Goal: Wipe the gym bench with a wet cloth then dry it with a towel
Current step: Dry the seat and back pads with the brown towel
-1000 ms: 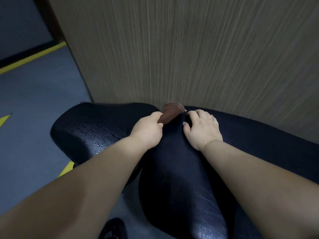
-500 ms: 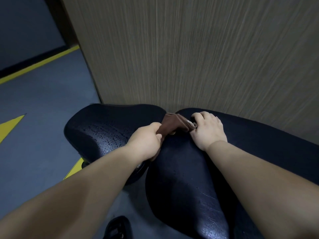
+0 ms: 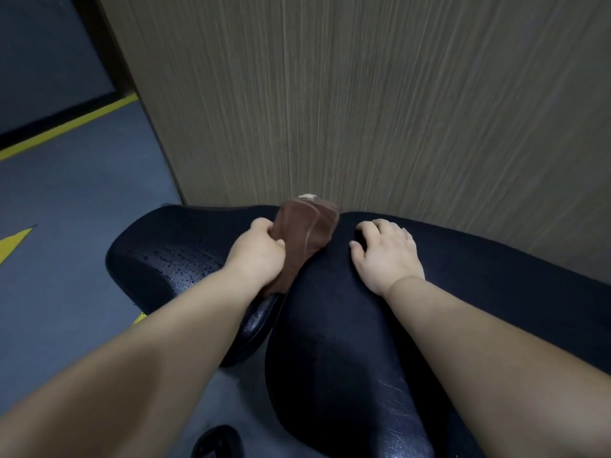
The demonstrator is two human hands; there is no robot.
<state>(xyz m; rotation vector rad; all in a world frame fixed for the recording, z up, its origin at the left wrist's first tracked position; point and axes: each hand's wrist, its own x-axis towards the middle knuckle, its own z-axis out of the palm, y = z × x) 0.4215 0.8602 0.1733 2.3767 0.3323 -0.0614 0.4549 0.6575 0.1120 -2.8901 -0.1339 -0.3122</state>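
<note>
The gym bench (image 3: 330, 342) stands hard against a wood-grain wall (image 3: 363, 110) on a grey floor (image 3: 82, 226) marked with a yellow line (image 3: 66, 127). Its smaller pad (image 3: 172, 246) on the left is beaded with droplets, and scuffs show on the near end of the larger pad (image 3: 496, 276). The left hand (image 3: 256, 256) has its fingers curled round a brown cloth (image 3: 304, 233) bunched in the gap between the two pads, while the right hand (image 3: 386, 256) rests spread on the larger pad, holding nothing.
</note>
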